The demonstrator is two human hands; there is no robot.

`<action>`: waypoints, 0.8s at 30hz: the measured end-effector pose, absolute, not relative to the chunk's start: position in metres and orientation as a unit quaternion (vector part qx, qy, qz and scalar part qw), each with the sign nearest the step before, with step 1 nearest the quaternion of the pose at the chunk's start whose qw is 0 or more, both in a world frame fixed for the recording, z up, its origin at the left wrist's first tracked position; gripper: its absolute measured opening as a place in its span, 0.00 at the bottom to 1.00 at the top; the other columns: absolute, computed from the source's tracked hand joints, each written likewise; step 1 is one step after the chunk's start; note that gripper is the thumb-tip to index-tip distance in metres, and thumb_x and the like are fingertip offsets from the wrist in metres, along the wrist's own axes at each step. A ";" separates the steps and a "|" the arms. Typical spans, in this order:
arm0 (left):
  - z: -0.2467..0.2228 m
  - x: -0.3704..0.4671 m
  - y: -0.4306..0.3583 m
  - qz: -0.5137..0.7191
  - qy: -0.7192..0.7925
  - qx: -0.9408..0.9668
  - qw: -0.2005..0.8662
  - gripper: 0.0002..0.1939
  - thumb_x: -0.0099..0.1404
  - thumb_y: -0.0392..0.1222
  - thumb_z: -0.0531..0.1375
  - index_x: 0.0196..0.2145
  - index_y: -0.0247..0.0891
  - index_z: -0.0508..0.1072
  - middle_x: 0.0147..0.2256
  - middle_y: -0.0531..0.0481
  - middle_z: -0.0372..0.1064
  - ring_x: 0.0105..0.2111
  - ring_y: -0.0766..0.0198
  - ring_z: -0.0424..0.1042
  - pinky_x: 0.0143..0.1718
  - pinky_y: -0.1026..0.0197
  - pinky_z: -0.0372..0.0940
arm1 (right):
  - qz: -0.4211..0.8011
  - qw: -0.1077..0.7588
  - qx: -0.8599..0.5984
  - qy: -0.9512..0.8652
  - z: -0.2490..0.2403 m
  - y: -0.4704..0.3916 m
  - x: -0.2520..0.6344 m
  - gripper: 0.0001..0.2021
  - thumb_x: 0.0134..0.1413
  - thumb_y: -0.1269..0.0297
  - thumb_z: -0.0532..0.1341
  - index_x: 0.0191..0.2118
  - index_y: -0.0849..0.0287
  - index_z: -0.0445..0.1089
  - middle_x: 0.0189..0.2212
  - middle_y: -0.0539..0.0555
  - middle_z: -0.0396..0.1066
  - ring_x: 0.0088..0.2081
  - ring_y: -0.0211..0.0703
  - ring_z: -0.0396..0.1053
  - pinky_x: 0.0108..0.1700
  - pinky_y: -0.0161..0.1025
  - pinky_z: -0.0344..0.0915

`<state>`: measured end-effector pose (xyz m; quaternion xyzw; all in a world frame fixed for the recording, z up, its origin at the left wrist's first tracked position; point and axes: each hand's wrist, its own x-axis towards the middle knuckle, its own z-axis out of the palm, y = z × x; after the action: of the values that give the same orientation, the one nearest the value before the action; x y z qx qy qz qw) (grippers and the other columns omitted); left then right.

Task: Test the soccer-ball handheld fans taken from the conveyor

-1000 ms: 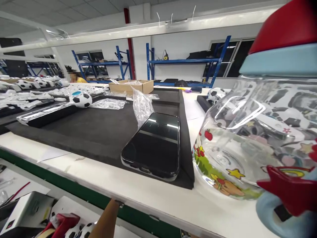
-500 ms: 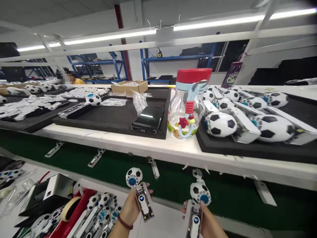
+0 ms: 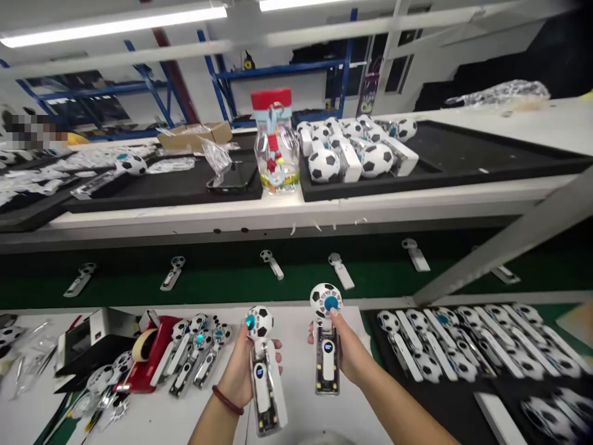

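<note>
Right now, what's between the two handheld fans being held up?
Nothing: in the head view, only bare white tabletop shows between the football-headed handheld fan in the left hand and the one in the right hand. The left hand and right hand stay apart.

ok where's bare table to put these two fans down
Bare white table lies between and just beyond the left hand and right hand. Crowded: fan pile to the left, black tray of fans to the right.

far-left worker's face blurred out, fan rows cut off bottom right, both forearms leaving the lower edge
</note>
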<state>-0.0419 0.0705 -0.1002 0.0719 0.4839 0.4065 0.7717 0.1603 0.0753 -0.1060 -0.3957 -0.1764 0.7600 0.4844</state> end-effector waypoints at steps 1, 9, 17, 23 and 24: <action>-0.109 -0.039 0.058 0.385 0.489 0.055 0.781 0.19 0.61 0.55 0.53 0.36 0.34 0.66 0.28 0.44 0.71 0.25 0.58 0.72 0.25 0.59 0.66 | 0.777 0.467 -0.394 -0.149 -0.113 0.065 0.165 0.18 0.48 0.51 0.62 0.40 0.59 0.63 0.30 0.51 0.71 0.30 0.42 0.70 0.28 0.34 0.61; -0.168 -0.010 -0.025 0.313 0.502 -0.052 0.805 0.21 0.60 0.37 0.56 0.51 0.33 0.62 0.41 0.42 0.71 0.35 0.58 0.73 0.25 0.63 0.67 | 0.793 0.464 -0.395 -0.018 -0.164 0.012 0.190 0.20 0.42 0.67 0.65 0.43 0.55 0.59 0.40 0.53 0.71 0.45 0.47 0.69 0.42 0.41 0.65; -0.117 -0.005 -0.011 0.455 0.450 0.058 0.766 0.33 0.57 0.29 0.57 0.58 0.45 0.52 0.47 0.45 0.66 0.46 0.55 0.69 0.40 0.58 0.68 | 0.823 0.460 -0.328 -0.054 -0.133 0.000 0.171 0.24 0.45 0.72 0.61 0.49 0.50 0.56 0.35 0.50 0.69 0.36 0.43 0.69 0.41 0.46 0.66; -0.077 -0.001 -0.017 0.478 0.430 0.164 0.748 0.38 0.56 0.31 0.56 0.59 0.51 0.43 0.38 0.46 0.68 0.30 0.59 0.71 0.25 0.62 0.64 | 0.836 0.448 -0.274 -0.157 -0.098 -0.004 0.167 0.31 0.46 0.74 0.60 0.55 0.46 0.50 0.39 0.51 0.66 0.39 0.44 0.67 0.43 0.47 0.64; -0.074 0.001 -0.019 0.479 0.425 0.178 0.747 0.38 0.57 0.32 0.56 0.59 0.50 0.43 0.38 0.46 0.68 0.28 0.61 0.71 0.25 0.62 0.64 | 0.838 0.445 -0.266 -0.170 -0.093 -0.005 0.167 0.32 0.46 0.73 0.60 0.56 0.46 0.48 0.40 0.52 0.66 0.40 0.45 0.67 0.44 0.47 0.63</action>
<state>0.0006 -0.0186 -0.0735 0.1783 0.4253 0.4787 0.7471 0.1666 -0.0049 -0.0929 -0.2658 -0.1702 0.8378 0.4455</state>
